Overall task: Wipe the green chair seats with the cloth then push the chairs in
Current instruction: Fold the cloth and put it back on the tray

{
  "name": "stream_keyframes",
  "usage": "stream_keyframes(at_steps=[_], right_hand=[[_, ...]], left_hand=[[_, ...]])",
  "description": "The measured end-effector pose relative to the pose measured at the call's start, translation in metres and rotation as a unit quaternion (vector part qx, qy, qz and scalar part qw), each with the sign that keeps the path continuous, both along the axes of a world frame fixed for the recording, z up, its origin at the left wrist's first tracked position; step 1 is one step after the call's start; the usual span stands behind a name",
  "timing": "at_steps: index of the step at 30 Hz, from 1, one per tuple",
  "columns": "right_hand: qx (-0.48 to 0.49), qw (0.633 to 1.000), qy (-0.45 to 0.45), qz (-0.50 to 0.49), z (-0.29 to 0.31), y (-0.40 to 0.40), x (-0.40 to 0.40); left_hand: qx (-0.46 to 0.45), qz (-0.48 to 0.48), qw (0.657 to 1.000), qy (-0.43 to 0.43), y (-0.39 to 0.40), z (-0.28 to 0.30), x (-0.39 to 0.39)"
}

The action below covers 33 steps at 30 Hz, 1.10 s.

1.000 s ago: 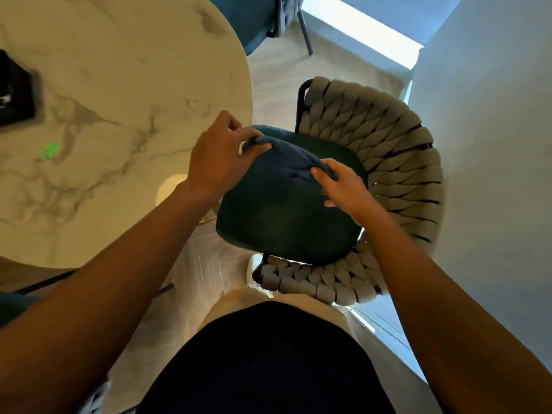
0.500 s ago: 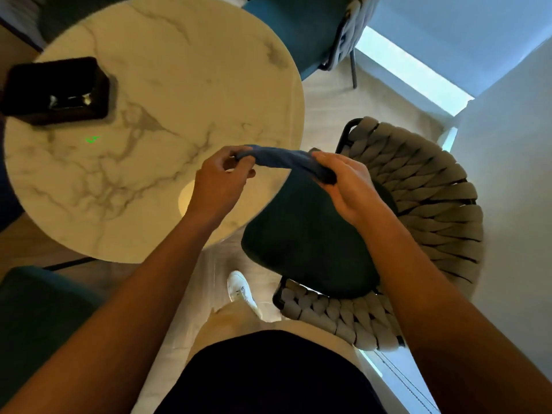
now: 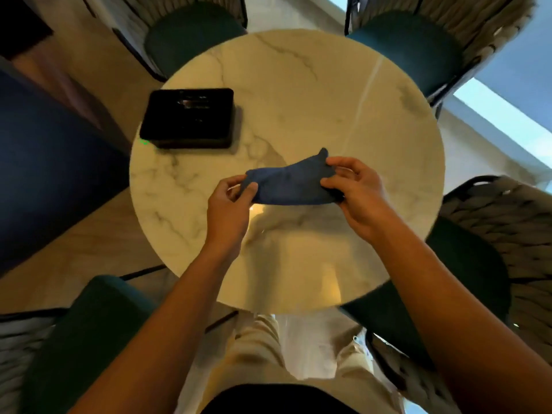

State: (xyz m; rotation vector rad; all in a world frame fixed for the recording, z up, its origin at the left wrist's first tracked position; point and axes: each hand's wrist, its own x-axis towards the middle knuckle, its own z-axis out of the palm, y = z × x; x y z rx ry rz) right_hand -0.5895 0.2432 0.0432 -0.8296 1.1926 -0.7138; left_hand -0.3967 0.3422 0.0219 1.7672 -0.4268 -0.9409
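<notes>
The dark blue folded cloth (image 3: 291, 185) hangs stretched between both hands above the round white marble table (image 3: 298, 94). The left hand (image 3: 228, 210) pinches its left end between thumb and curled fingers; the right hand (image 3: 357, 194) pinches its right end the same way. Beyond the left hand, a black square box (image 3: 188, 118) sits on the table. Just right of the right hand stands a green-seated chair with a woven grey back (image 3: 472, 264); three more such chairs ring the table.

blue cloth (image 3: 291, 185) btwn both hands over marble table (image 3: 298, 94)
</notes>
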Motion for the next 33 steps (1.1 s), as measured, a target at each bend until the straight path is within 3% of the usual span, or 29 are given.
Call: stream_keyframes(at_steps=[7,13,16,18,20,26,33], right_hand=[[-0.078,0.995,0.054,0.021,-0.013,-0.032,0.162],[-0.178,0.979,0.103,0.009,-0.013,-0.07,0.257],[-0.199,0.965,0.156,0.067,-0.031,-0.088,0.28],[-0.221,0.941,0.216,0.136,-0.041,-0.09,0.28],[-0.245,0.921,0.251,0.169,-0.046,-0.09,0.272],[-0.261,0.906,0.278,0.186,-0.041,-0.085,0.219],[-0.267,0.865,0.368,0.212,-0.034,-0.049,0.119]], left_hand=[[-0.011,0.007,1.0,-0.022,-0.041,0.001,0.169],[-0.003,-0.007,0.999,-0.033,-0.095,-0.001,0.267],[0.035,-0.066,0.99,-0.122,-0.107,-0.012,0.29],[0.069,-0.142,0.958,-0.24,-0.107,-0.023,0.296],[0.083,-0.188,0.931,-0.3,-0.103,-0.03,0.296],[0.042,-0.253,0.898,-0.357,-0.096,-0.03,0.26],[0.002,-0.363,0.841,-0.402,-0.097,-0.027,0.144]])
